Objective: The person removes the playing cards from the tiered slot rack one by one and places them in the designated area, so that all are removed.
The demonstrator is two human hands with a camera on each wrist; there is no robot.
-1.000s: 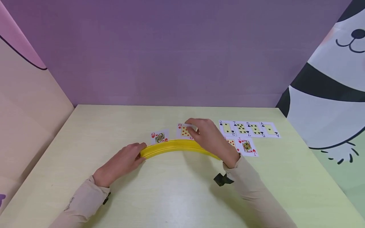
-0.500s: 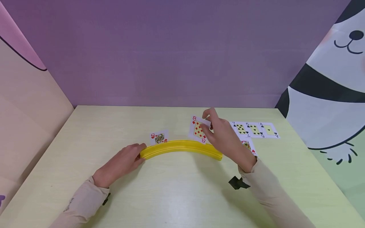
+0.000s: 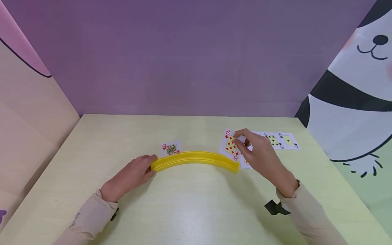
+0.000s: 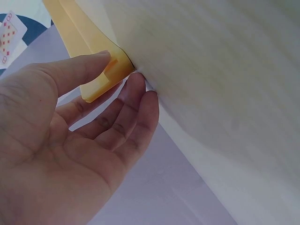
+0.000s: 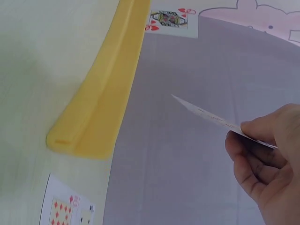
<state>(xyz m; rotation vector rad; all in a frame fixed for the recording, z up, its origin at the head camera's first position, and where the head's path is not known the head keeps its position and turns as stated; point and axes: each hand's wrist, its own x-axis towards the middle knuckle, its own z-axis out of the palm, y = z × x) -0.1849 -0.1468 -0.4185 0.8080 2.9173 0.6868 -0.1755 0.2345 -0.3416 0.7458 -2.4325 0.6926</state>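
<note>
My left hand (image 3: 130, 177) holds the left end of a curved yellow card holder (image 3: 196, 157), thumb on the near side as the left wrist view shows. Out of the holder's left part stands a queen of hearts (image 3: 170, 149). Beyond the holder's right end, my right hand (image 3: 264, 158) pinches a diamonds playing card (image 3: 229, 146), seemingly the eight, between thumb and fingers. The right wrist view catches that card (image 5: 211, 117) almost edge-on, in the air and apart from the holder.
Black-suit cards (image 3: 288, 140) lie in a row on the table (image 3: 190, 211) at the right, partly covered by the right hand. A red diamonds card (image 5: 61, 211) lies nearer the holder's right end. A purple panel (image 3: 196, 68) closes off the back.
The right hand has lifted the diamonds card from behind the holder's middle and carried it right, past the holder's right end. The left hand and holder have stayed put.
</note>
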